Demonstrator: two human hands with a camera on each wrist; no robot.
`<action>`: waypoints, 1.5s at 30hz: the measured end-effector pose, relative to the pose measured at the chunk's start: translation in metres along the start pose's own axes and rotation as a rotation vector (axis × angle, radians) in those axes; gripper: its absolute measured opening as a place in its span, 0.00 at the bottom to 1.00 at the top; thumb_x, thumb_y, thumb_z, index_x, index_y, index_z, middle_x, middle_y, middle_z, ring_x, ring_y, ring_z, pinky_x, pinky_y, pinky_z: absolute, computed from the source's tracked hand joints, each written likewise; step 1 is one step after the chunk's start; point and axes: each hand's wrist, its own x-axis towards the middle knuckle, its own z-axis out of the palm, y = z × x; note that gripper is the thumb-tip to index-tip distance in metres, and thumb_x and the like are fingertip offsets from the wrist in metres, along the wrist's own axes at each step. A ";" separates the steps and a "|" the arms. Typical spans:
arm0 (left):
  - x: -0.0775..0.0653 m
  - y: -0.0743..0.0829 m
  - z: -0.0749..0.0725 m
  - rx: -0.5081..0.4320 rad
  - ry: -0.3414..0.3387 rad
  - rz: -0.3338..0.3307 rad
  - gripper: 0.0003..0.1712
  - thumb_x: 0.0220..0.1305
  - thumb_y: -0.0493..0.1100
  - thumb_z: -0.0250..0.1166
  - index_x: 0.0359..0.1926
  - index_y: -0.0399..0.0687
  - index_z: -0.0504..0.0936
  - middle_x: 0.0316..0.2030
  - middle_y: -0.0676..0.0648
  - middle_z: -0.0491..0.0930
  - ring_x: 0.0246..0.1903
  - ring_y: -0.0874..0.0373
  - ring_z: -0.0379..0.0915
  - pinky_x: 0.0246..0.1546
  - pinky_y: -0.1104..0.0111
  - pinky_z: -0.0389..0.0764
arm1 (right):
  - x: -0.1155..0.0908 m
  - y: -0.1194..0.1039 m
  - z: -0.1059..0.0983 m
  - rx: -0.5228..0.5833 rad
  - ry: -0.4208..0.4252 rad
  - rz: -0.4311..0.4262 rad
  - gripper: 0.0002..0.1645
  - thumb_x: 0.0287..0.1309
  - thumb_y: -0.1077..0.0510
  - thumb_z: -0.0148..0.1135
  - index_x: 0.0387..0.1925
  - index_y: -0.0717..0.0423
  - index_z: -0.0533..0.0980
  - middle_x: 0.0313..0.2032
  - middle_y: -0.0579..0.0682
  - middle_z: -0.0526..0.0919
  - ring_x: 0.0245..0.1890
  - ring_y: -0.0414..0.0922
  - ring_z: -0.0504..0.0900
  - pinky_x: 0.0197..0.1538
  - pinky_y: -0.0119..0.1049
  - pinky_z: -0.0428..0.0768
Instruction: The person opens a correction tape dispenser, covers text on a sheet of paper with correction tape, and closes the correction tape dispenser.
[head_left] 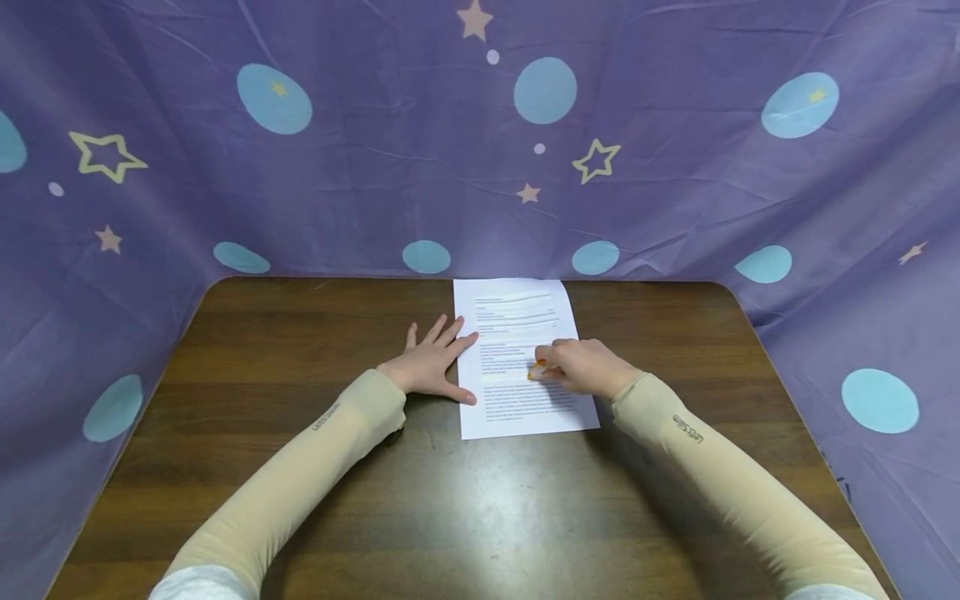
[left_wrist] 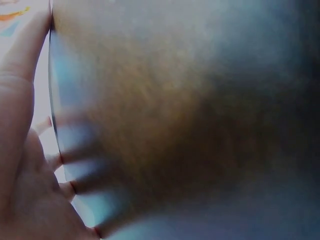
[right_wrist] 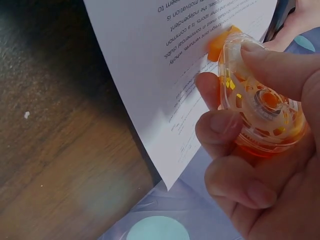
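Note:
A white sheet of printed paper [head_left: 517, 358] lies on the table against its far edge. My left hand [head_left: 431, 364] rests spread at the sheet's left side, thumb and fingertips on the paper's margin. In the left wrist view, its fingers [left_wrist: 15, 115] stretch flat along the surface. My right hand [head_left: 588, 367] grips a correction tape dispenser [right_wrist: 270, 102], clear with orange parts and a reel inside. The thumb lies on one side of it, the curled fingers on the other. The dispenser's orange tip [right_wrist: 220, 45] is right at the printed lines.
The brown wooden table [head_left: 300, 500] spreads around the sheet, with a light reflection in front. A purple curtain [head_left: 375, 150] with stars and blue ovals hangs behind and at both sides. Beige sleeves [head_left: 292, 467] cover both forearms.

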 end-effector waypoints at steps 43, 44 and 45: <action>0.005 -0.006 0.005 -0.008 -0.017 -0.007 0.70 0.53 0.80 0.68 0.85 0.59 0.43 0.84 0.44 0.26 0.81 0.41 0.16 0.70 0.28 0.25 | 0.039 -0.041 0.011 0.046 0.018 -0.174 0.11 0.67 0.51 0.71 0.37 0.49 0.76 0.27 0.42 0.79 0.23 0.37 0.74 0.28 0.37 0.78; 0.005 -0.007 0.006 -0.008 -0.013 -0.006 0.70 0.53 0.80 0.68 0.85 0.59 0.44 0.84 0.44 0.26 0.81 0.41 0.16 0.70 0.28 0.25 | 0.040 -0.042 0.011 0.045 0.009 -0.173 0.11 0.67 0.51 0.71 0.37 0.49 0.76 0.28 0.42 0.79 0.23 0.37 0.74 0.29 0.37 0.78; 0.006 -0.008 0.007 -0.008 -0.013 -0.008 0.71 0.53 0.81 0.68 0.85 0.60 0.43 0.84 0.45 0.26 0.81 0.42 0.16 0.70 0.28 0.25 | 0.041 -0.043 0.011 0.044 0.001 -0.174 0.11 0.67 0.52 0.71 0.37 0.49 0.76 0.28 0.42 0.79 0.23 0.37 0.74 0.29 0.37 0.78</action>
